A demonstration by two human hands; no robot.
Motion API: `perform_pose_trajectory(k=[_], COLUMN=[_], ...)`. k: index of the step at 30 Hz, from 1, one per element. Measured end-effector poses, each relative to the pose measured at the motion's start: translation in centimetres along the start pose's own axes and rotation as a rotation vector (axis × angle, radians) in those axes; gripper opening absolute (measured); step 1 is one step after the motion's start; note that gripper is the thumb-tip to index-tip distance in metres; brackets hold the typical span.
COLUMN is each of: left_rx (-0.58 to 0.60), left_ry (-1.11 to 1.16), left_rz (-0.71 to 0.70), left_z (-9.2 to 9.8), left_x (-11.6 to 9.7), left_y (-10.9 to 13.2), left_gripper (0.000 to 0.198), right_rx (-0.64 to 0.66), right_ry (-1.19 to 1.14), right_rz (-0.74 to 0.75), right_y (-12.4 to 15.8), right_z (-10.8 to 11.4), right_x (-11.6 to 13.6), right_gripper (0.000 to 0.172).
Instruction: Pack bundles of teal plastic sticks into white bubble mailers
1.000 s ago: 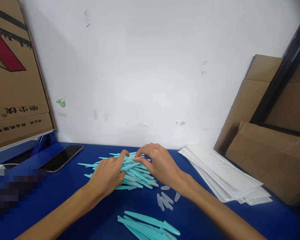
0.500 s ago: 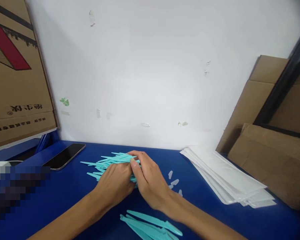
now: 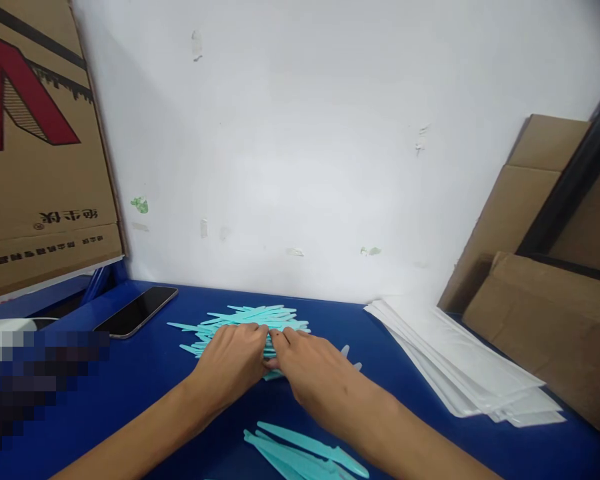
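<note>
A heap of slim teal plastic sticks that look like eyebrow razors [image 3: 253, 315] lies on the blue table, just beyond my hands. My left hand [image 3: 237, 353] is closed, its knuckles upward, in front of the heap. Against its fingertips, my right hand [image 3: 303, 360] is closed too, fingers curled down. Whatever the two hands pinch between them is hidden by the fingers; teal shows in the gap. Nearer to me, below the wrists, a few separate teal razors [image 3: 300, 453] lie together. Small translucent pieces [image 3: 345, 351] sit right of my right hand, partly covered by it.
A phone [image 3: 137, 311] lies at the left rear of the blue table [image 3: 145, 393]. White flat envelopes or bags [image 3: 455, 360] are stacked at the right. Cardboard boxes [image 3: 45, 180] stand left, with more folded cardboard [image 3: 545, 333] at right. A white wall [image 3: 290, 147] closes the back.
My right hand has turned over from a raised, cupped pose to knuckles up, fingers curled down beside the left. It now covers more of the translucent pieces. The view has shifted slightly.
</note>
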State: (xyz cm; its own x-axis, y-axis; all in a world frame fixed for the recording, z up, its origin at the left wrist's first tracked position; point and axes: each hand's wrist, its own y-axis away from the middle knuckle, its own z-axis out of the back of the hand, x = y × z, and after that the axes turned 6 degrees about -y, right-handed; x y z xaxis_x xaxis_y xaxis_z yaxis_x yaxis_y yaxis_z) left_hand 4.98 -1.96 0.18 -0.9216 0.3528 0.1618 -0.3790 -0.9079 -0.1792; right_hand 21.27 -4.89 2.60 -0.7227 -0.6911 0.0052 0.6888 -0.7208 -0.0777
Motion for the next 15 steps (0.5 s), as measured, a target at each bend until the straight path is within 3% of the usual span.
perform_pose_trajectory(k=[2, 8, 13, 15], left_rx=[-0.011, -0.028, 0.012, 0.026], left_ry=[0.028, 0.109, 0.026, 0.038], left_rz=[-0.006, -0.104, -0.056, -0.093], left_z=[-0.2, -0.2, 0.1, 0.4], left_x=[0.1, 0.5, 0.2, 0.1], left_y=[-0.2, -0.2, 0.2, 0.5], left_gripper=[0.009, 0.009, 0.012, 0.013], right_rx=[0.018, -0.091, -0.098, -0.095], right_ry=[0.073, 0.109, 0.018, -0.052], right_rz=[-0.01, -0.05, -0.019, -0.016], right_y=[-0.1, 0.0, 0.6, 1.3], right_z=[-0.4, -0.4, 0.5, 0.8], right_x=[0.0, -0.3, -0.9, -1.2], right_gripper=[0.041, 0.041, 0.017, 0.015])
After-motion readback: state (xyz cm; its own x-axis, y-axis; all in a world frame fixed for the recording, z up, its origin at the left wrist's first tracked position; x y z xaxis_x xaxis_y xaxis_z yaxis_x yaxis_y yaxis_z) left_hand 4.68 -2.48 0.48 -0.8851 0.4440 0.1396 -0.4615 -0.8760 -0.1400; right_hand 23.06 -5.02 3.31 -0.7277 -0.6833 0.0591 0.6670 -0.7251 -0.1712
